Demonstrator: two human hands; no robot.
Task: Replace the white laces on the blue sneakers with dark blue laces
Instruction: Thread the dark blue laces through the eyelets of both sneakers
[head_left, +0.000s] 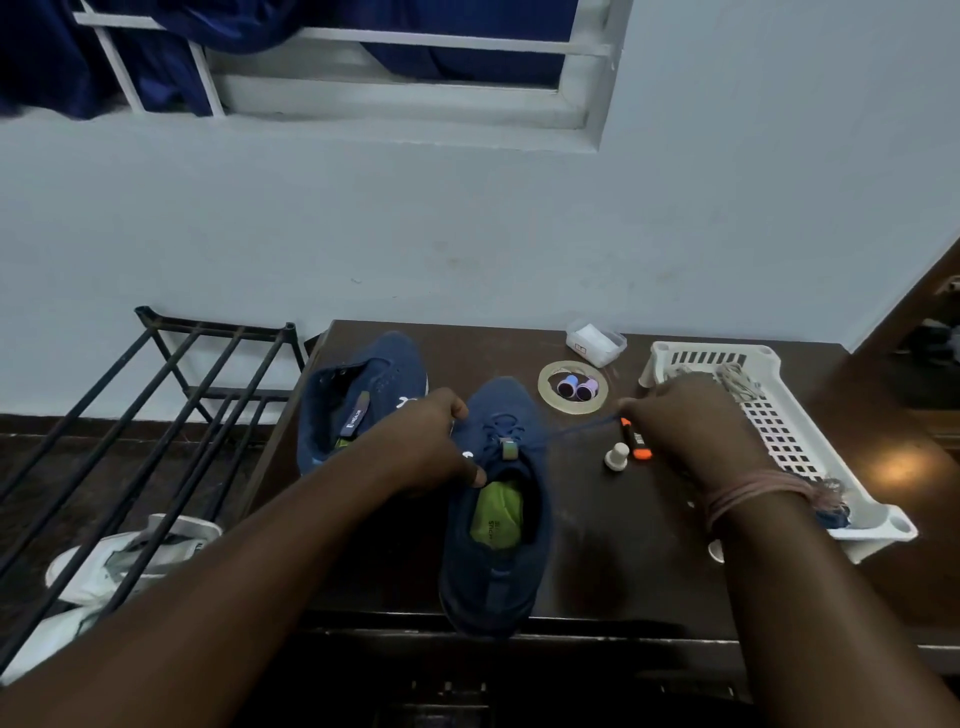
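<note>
A blue sneaker (498, 519) with a green insole stands on the dark table (597, 561), toe pointing away from me. A dark blue lace (576, 430) runs through its upper eyelets and stretches taut to the right. My right hand (691, 431) pinches that lace end, pulled out beside the shoe. My left hand (426, 441) grips the sneaker's left side near the eyelets, fingers curled on its collar. A second blue sneaker (358, 395) lies to the left, with no lace visible in it. White laces (732, 382) lie in the white basket (800, 452).
A tape roll (545, 397) holds two small spools. An orange marker (635, 439), a white cap (617, 457) and a clear packet (596, 343) lie near my right hand. A black metal rack (156, 415) stands left, with white shoes (119, 566) beneath it.
</note>
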